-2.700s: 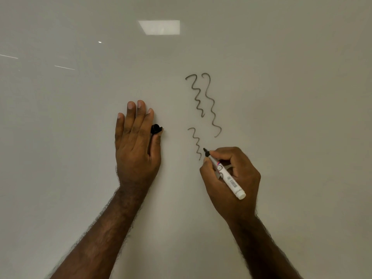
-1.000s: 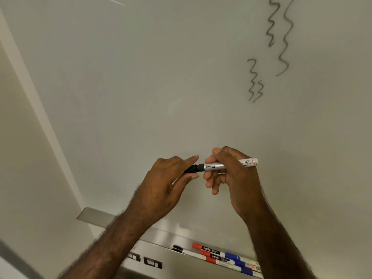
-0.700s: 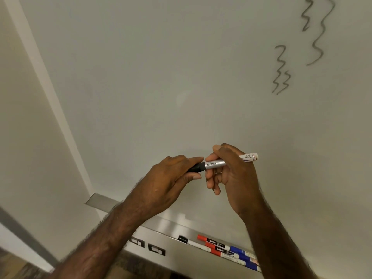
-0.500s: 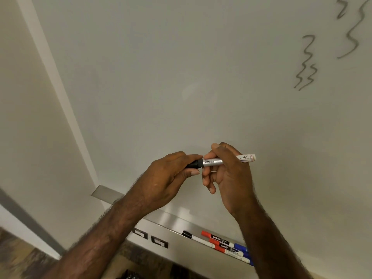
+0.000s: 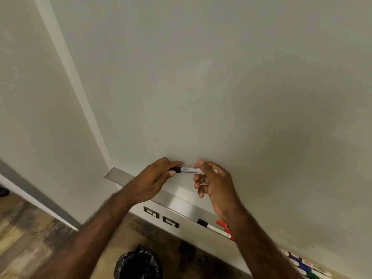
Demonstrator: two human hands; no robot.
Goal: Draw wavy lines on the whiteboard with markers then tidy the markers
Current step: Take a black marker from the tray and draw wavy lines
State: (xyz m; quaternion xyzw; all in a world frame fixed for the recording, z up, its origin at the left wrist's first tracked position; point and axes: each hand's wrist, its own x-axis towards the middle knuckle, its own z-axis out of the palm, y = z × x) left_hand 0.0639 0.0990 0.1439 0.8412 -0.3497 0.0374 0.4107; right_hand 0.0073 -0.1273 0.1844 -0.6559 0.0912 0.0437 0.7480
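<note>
The left hand [image 5: 155,178] grips the black cap [image 5: 176,169] end of a marker [image 5: 188,170], fingers and thumb curled round it, while the right hand [image 5: 215,182] pinches the white barrel near its other end between thumb and forefinger, the lower fingers loosely curled beneath. The marker lies level between them, held close in front of the whiteboard [image 5: 221,87], above the left part of the metal tray [image 5: 120,177]. Both forearms rise from the near edge and converge on it, wrists bent slightly inward. The cap looks seated or nearly so, so the step in hand is likely capping; no wavy lines show in this view, so I cannot judge the drawing here. What seems left is to set this marker down with the others: a black-capped one [image 5: 213,228] and a red one [image 5: 225,227] lie in the tray below the right wrist, and more markers [image 5: 304,265] lie further right. Below the tray are two wall sockets [image 5: 161,216], a wood-pattern floor and a bin with a black bag [image 5: 138,262].
</note>
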